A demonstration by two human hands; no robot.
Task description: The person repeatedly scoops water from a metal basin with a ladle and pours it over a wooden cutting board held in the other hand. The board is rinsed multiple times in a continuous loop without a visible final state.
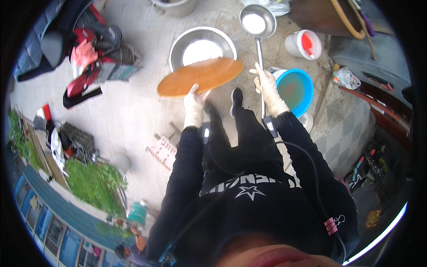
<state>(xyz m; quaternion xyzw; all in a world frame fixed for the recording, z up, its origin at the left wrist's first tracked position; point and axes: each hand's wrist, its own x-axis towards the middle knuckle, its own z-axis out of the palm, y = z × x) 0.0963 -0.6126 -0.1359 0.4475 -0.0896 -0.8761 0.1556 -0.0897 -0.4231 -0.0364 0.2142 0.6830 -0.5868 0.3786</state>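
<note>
My left hand [194, 108], in a pale glove, grips the near edge of a thin, round orange-brown disc [200, 76]. The disc is tilted and covers the near rim of a stainless steel basin [175, 53]. Inside the basin shows a bright white patch; whether it is contents or glare I cannot tell. My right hand [268, 88], gloved alike, holds the long metal handle of a large ladle [273, 28] upright in the picture. A white patch also fills much of the ladle's bowl. Beside my right hand stands a blue-rimmed bucket [312, 85] of cloudy liquid.
A white bucket [292, 45] holding a red scoop [306, 43] stands at the upper right. Left is a red motor vehicle [83, 80] with pink gloves [84, 55] on it. A stool with a patterned cover [163, 152] stands near my left arm. A person [136, 245] is at the lower left.
</note>
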